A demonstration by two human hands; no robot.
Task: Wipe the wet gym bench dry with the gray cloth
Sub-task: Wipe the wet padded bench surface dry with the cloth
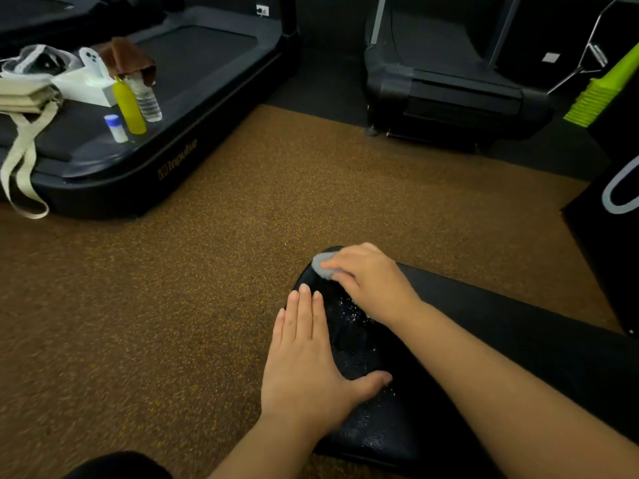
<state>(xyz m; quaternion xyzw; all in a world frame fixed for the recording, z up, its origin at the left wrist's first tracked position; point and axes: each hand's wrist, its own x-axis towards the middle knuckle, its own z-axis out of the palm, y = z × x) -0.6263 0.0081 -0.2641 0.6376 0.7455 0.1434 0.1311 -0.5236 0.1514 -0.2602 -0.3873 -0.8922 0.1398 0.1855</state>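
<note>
The black padded gym bench point(484, 340) runs from the lower right toward the middle of the head view. Water droplets glisten on its near end, between my two hands. My right hand point(370, 281) grips the small gray cloth point(323, 266) and presses it on the bench's far rounded tip. Most of the cloth is hidden under my fingers. My left hand point(307, 357) lies flat on the bench's left edge, fingers straight and thumb spread onto the wet pad.
A treadmill deck point(193, 108) at the upper left carries a yellow bottle point(129, 107), a clear water bottle point(147, 98), a small white bottle point(116, 127), a beige bag and a brown cloth. Another black machine point(449, 98) stands at the upper right. Brown speckled floor point(173, 288) surrounds the bench.
</note>
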